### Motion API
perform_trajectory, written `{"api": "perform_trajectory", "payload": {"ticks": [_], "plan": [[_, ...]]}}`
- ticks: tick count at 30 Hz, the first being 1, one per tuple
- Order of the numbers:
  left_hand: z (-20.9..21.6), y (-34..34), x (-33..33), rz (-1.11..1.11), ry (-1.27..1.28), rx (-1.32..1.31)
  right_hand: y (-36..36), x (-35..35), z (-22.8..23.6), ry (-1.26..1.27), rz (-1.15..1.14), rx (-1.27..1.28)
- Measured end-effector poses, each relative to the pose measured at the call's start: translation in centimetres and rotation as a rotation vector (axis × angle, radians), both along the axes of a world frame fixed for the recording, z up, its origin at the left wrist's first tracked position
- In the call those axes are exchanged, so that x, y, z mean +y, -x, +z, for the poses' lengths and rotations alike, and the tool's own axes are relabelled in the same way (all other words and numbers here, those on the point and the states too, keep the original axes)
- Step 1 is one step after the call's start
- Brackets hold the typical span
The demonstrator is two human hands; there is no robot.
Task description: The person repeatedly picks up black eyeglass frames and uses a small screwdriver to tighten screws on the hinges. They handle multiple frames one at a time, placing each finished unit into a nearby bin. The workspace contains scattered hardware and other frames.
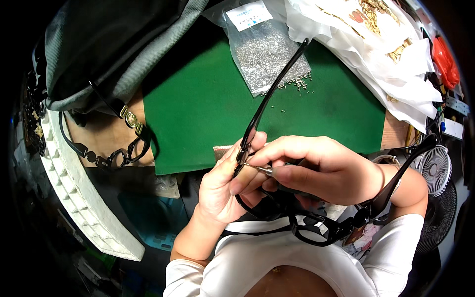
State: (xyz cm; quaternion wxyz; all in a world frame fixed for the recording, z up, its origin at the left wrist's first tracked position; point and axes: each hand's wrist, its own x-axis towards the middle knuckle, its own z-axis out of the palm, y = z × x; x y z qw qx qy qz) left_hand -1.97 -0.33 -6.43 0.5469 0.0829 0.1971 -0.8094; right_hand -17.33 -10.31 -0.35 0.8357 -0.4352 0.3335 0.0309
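Observation:
Over the mat's near edge, my left hand (217,190) is closed on a black eyeglass frame (261,110), pinching it around one hinge. That temple points up and away, while the rims and the other temple extend right, below and past my right forearm. In my right hand (326,166) is a small screwdriver (266,170), its thin metal shaft reaching the hinge; my palm hides most of the handle. Any screw at the hinge is too small to make out. Farther off lies a clear plastic bag (267,52) of tiny silver screws, with several loose screws (299,81) beside it.
A green mat (193,109) covers the table. Another black eyeglass frame (118,158) with gold ornaments lies left, near a notched white foam block (81,198). A black-and-grey cloth (133,64) is far left. White wrapping (346,54) holds gold parts far right; fans (435,167) stand right.

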Motion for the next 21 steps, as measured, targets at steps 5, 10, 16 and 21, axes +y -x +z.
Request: {"api": "perform_trajectory", "payload": {"ticks": [5, 10, 16, 21], "plan": [[0.2, 0.3, 0.1, -0.039, -0.049, -0.071, 0.3, 0.7, -0.5, 0.105, -0.009, -0.013], [-0.2, -0.2, 0.3, -0.081, -0.025, -0.121, 0.0, 0.4, 0.0, -0.464, -0.142, 0.044], [0.4, 0.1, -0.2, -0.106, -0.09, -0.191, -0.1, 0.7, 0.2, -0.419, -0.164, 0.08], [-0.4, 0.0, -0.2, -0.126, -0.046, -0.185, 0.1, 1.2, -0.2, -0.399, -0.191, 0.113]]}}
